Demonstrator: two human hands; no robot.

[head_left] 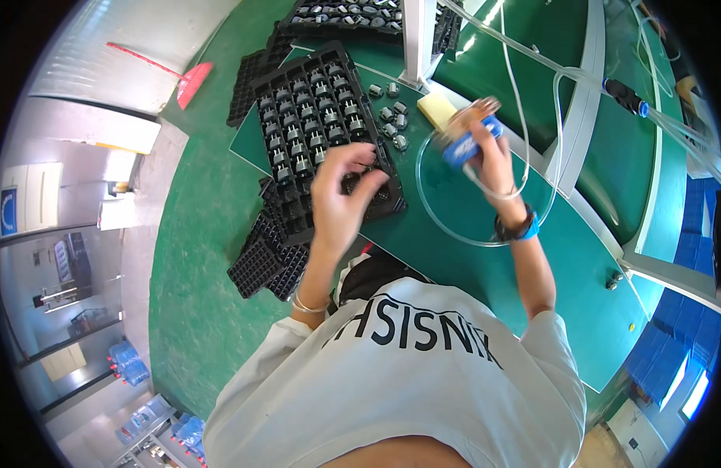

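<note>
My left hand [341,195] is over the near right part of a black compartment tray [387,206]. Its thumb and fingers are curved but apart, with nothing visible between them. Rows of small black parts with metal pins [299,148] fill many of the tray's cells; some nearer cells look bare. My right hand [494,162] grips a blue tool [460,150] with a copper-coloured end, smeared by motion. A thin clear hose [419,191] loops around beneath this hand. Beside the tool lies a yellow block [436,111].
Several loose silver-and-black parts [399,122] lie on the green table [469,273] right of the tray. A white post [419,39] rises behind them. More black trays [255,265] are stacked lower, at the left. A red dustpan [193,84] is on the floor.
</note>
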